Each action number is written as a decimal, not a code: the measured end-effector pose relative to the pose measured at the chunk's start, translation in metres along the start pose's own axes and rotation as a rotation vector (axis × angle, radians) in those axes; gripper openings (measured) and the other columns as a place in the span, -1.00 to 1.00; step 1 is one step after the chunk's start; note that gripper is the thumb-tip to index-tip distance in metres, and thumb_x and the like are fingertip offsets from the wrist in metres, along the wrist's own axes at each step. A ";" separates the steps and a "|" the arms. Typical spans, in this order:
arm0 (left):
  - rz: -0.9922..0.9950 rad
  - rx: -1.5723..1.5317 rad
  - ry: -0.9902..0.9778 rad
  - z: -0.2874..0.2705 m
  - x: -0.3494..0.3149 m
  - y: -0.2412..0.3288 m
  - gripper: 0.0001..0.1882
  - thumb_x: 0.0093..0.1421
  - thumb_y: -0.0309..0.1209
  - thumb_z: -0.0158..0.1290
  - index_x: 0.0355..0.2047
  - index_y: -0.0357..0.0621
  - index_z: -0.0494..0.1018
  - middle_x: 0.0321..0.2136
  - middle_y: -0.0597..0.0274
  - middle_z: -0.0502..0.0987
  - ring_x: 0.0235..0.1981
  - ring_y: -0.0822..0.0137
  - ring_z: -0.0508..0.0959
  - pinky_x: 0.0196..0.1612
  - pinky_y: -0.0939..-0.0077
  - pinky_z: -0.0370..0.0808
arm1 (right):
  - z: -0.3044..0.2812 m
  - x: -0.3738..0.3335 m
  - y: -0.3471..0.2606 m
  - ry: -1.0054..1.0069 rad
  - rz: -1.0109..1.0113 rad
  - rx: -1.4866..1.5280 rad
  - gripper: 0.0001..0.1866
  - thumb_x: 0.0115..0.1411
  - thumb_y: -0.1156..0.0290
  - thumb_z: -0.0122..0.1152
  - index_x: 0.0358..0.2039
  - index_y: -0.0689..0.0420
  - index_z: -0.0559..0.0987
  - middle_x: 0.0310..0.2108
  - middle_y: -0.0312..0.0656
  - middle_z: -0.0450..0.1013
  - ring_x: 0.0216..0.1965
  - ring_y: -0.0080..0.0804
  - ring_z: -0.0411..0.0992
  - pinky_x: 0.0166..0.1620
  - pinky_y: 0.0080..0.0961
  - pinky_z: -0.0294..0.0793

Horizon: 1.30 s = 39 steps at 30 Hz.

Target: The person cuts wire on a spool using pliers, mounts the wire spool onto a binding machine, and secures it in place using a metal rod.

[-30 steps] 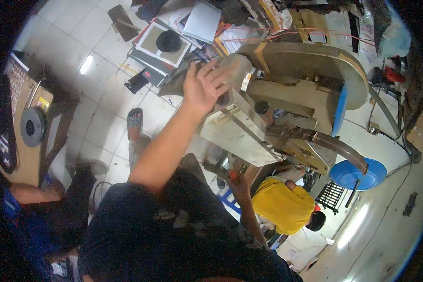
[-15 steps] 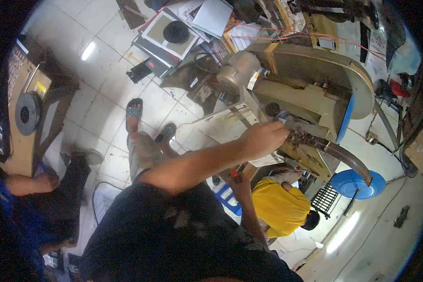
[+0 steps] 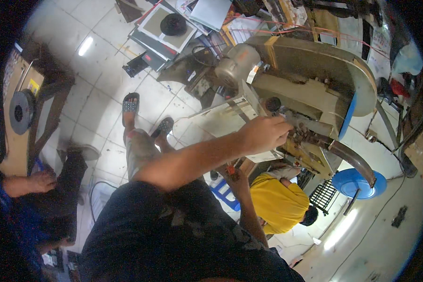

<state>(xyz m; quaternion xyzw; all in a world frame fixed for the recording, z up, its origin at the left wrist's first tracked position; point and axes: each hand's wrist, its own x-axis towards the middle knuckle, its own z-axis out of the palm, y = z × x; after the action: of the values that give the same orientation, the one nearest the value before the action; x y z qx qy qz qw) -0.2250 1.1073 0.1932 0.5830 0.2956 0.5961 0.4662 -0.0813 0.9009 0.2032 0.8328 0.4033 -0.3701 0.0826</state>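
My left hand (image 3: 267, 136) reaches across in front of me to a large beige machine (image 3: 298, 89) with a motor. Its fingers are curled closed at a grimy metal mechanism (image 3: 310, 136); what they grip is hidden behind the knuckles. Lower and nearer my body, my right hand (image 3: 239, 182) is closed around a small red-orange object (image 3: 231, 169), whose kind I cannot make out. A dark round knob (image 3: 273, 104) sits just above the left hand. Beneath that forearm extends a pale flat panel (image 3: 216, 123) of the machine.
A grey motor (image 3: 237, 66) is on the machine's left side, and a curved brown arm (image 3: 355, 160) juts out right. Beyond are a blue round disc (image 3: 359, 183) and a person in yellow (image 3: 279, 202). Another person's hand (image 3: 43, 181) is at left. Folders (image 3: 150, 54) lie on the floor.
The view has shifted slightly. My left hand remains at the mechanism with a small change of pose, and my right hand still holds the red-orange object. The other person's hand at left has moved.
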 end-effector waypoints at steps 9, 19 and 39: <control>0.177 0.174 0.037 -0.016 0.022 0.051 -0.64 0.06 -0.44 0.08 -0.09 -0.21 0.48 -0.31 0.14 0.48 -0.25 0.12 0.49 -0.20 0.23 0.47 | 0.002 0.006 0.027 -0.112 -0.065 0.225 -0.53 0.15 0.38 0.26 0.04 0.30 0.41 -0.09 -0.10 0.49 -0.08 -0.39 0.45 0.00 -0.45 0.39; -0.077 -0.098 0.095 -0.009 0.001 0.010 -0.75 0.12 -0.43 0.08 -0.18 -0.25 0.51 -0.31 0.08 0.47 -0.28 0.05 0.49 -0.18 0.23 0.47 | -0.005 -0.004 -0.012 -0.118 0.071 -0.001 -0.60 0.19 0.40 0.22 0.02 0.24 0.44 -0.10 -0.08 0.49 -0.11 -0.43 0.48 -0.02 -0.45 0.46; -0.042 0.228 -0.055 -0.006 0.014 0.012 -0.82 0.01 -0.38 0.08 -0.42 -0.21 0.41 -0.44 0.12 0.46 -0.45 0.09 0.58 -0.44 0.25 0.57 | -0.001 -0.010 -0.019 -0.040 -0.066 0.132 -0.60 0.05 0.34 0.30 -0.15 0.29 0.49 -0.30 -0.12 0.52 -0.23 -0.39 0.45 -0.14 -0.40 0.43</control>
<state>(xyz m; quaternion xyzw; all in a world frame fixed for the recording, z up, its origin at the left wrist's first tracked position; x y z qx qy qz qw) -0.2314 1.1160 0.2089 0.6423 0.3606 0.5325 0.4170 -0.0984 0.9075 0.2142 0.8151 0.4035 -0.4151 0.0234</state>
